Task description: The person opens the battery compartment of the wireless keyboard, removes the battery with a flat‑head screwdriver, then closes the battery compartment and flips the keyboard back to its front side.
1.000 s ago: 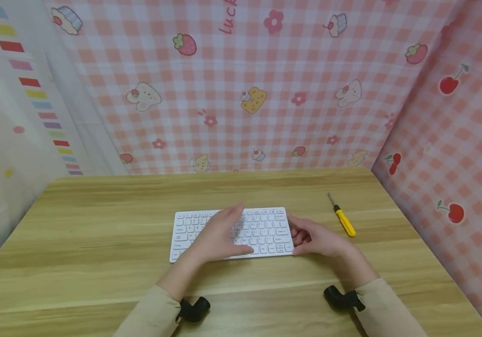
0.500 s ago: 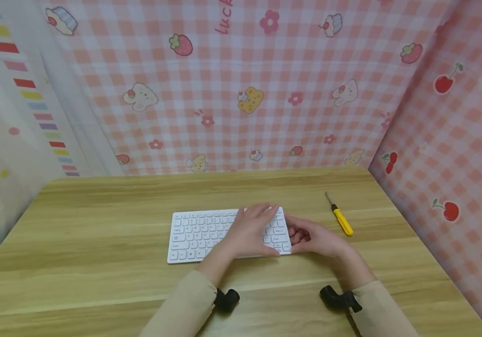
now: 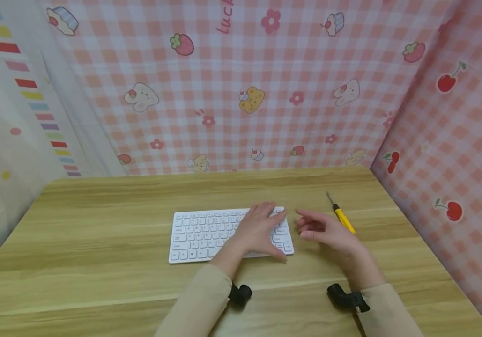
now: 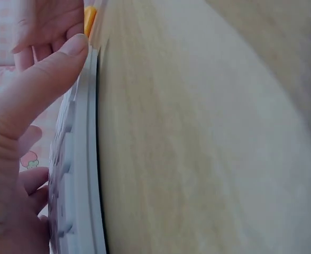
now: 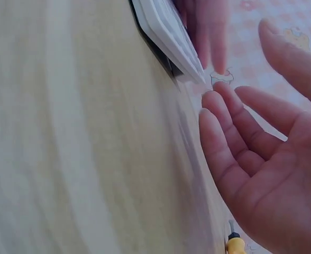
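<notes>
A white compact keyboard lies on the wooden table. My left hand spreads over its right part, fingers towards the far edge and the straight thumb reaching past the near edge. In the left wrist view, that thumb stretches along the keyboard's side. My right hand is just off the keyboard's right end, holding nothing, its fingers loosely bent. The right wrist view shows its palm turned to the camera, with the keyboard corner a short way beyond the fingertips.
A screwdriver with a yellow handle lies right behind my right hand, its shaft pointing to the back. The wooden table ends at a pink checked cloth behind, and another cloth hangs on the right.
My left hand has slid right across the keyboard, from its middle to its right part. My right hand has let go of the keyboard's right end and moved slightly right, away from it.
</notes>
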The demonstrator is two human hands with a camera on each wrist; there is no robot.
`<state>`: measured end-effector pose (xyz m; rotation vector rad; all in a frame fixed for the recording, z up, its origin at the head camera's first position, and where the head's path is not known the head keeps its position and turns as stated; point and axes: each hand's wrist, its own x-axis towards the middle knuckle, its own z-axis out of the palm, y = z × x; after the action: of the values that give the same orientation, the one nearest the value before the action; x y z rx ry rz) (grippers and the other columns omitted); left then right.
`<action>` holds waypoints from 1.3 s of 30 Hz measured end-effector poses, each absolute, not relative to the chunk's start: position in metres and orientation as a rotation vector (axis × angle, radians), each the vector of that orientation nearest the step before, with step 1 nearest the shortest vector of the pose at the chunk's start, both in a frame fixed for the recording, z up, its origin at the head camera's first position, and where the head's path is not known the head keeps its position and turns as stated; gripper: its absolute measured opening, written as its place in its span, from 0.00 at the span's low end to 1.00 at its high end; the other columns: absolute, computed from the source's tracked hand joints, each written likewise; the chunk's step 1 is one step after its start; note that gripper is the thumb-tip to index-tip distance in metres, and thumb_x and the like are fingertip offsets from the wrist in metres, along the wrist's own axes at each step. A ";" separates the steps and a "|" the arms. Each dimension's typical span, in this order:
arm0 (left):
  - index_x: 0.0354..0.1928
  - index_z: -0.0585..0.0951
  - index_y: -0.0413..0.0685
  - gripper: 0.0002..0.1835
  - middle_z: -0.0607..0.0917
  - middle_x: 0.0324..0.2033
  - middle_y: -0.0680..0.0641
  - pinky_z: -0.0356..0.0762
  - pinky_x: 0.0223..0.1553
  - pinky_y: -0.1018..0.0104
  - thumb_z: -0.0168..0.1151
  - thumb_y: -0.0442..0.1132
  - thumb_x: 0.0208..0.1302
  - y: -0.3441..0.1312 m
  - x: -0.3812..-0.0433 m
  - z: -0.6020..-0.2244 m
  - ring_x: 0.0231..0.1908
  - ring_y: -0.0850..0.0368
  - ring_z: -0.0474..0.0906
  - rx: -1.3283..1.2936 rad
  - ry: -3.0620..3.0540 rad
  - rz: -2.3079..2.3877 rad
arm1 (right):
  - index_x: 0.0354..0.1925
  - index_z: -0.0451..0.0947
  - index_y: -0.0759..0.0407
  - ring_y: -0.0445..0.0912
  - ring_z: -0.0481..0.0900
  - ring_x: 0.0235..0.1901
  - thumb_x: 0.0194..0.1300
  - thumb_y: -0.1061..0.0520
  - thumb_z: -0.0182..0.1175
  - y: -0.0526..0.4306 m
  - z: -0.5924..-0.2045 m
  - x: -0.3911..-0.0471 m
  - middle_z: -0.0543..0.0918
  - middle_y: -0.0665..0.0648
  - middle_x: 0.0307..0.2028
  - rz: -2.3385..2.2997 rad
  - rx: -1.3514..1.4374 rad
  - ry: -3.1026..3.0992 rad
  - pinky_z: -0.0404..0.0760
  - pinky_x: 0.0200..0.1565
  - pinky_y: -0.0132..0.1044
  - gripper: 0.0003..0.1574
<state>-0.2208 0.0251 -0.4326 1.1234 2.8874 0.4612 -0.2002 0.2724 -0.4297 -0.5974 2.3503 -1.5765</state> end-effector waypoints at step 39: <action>0.69 0.72 0.56 0.53 0.63 0.69 0.39 0.78 0.46 0.62 0.76 0.69 0.39 0.001 -0.220 -0.286 0.53 0.54 0.70 1.212 2.841 0.683 | 0.74 0.56 0.64 0.42 0.81 0.48 0.77 0.63 0.47 0.265 -0.408 -0.189 0.82 0.53 0.49 -2.108 -0.670 2.215 0.80 0.51 0.33 0.31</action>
<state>-0.2197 0.0011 -0.2861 1.2115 2.8415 0.6830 -0.1886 0.2650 -0.4076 -0.6702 2.2155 -2.1080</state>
